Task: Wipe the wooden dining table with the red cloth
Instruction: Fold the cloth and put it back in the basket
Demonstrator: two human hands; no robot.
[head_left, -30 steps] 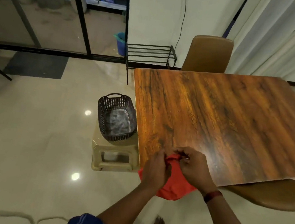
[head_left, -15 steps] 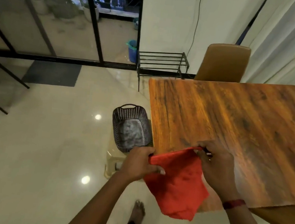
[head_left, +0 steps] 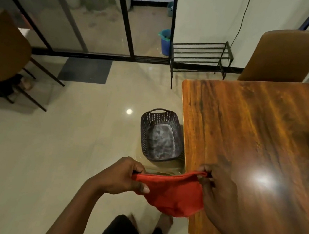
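The red cloth (head_left: 173, 194) was up in the air, held between two hands at the near left corner of the wooden dining table (head_left: 258, 149). The left hand (head_left: 123, 175) pinched the cloth's left corner between thumb and fingers. The right hand (head_left: 216, 192) pinched the right corner, and that hand was over the table's edge. The cloth hung down in a loose sag between them. It was not lying flat on the wood.

The tabletop was bare and shiny, with a bright spot of light on it. No wet streak or wiped patch could be seen, so it was hard to tell if any part had been cleaned. It looked like the wiping had not truly begun. The person seemed to be only spreading or folding the cloth to get it ready.

Just left of the table, a dark basket (head_left: 160, 135) sat on a low stool. A brown chair (head_left: 281, 56) stood at the far side.

What was left looked like nearly the whole job: put the cloth down on the wood and rub it all over the top.
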